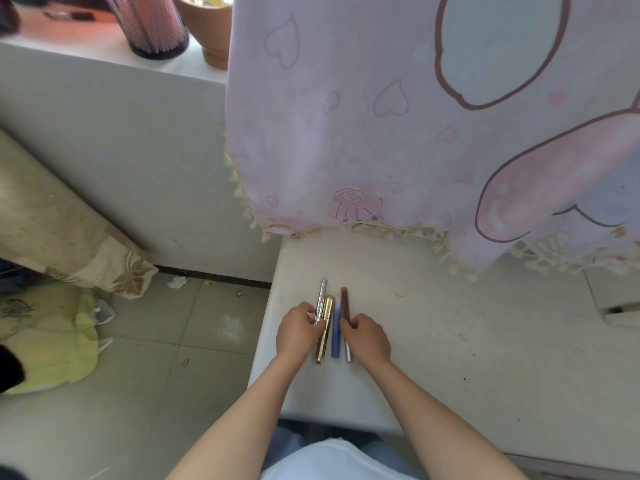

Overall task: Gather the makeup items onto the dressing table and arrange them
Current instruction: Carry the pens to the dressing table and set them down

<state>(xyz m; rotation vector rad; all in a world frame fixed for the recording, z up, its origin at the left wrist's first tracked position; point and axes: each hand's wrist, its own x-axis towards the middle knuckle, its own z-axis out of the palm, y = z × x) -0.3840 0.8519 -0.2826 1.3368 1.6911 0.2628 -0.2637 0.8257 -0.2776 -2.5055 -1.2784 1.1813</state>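
Several slim makeup tubes lie side by side near the left end of the white dressing table [450,341]: a silver pen [322,292], a gold tube [326,320], a blue tube [335,337] and a brown-and-silver tube [345,303]. My left hand [298,330] rests against the left side of the row, its fingers on the silver pen and the gold tube. On the right side, my right hand [367,337] has its fingertips on the brown-and-silver tube. Both hands press the row from its two sides.
A pink cartoon-print cloth [415,116] with a tasselled hem hangs over the back of the table. A white box [613,299] sits at the right edge. Left of the table are a tiled floor [156,341], a curtain [69,244] and a windowsill with a brown pot [207,29].
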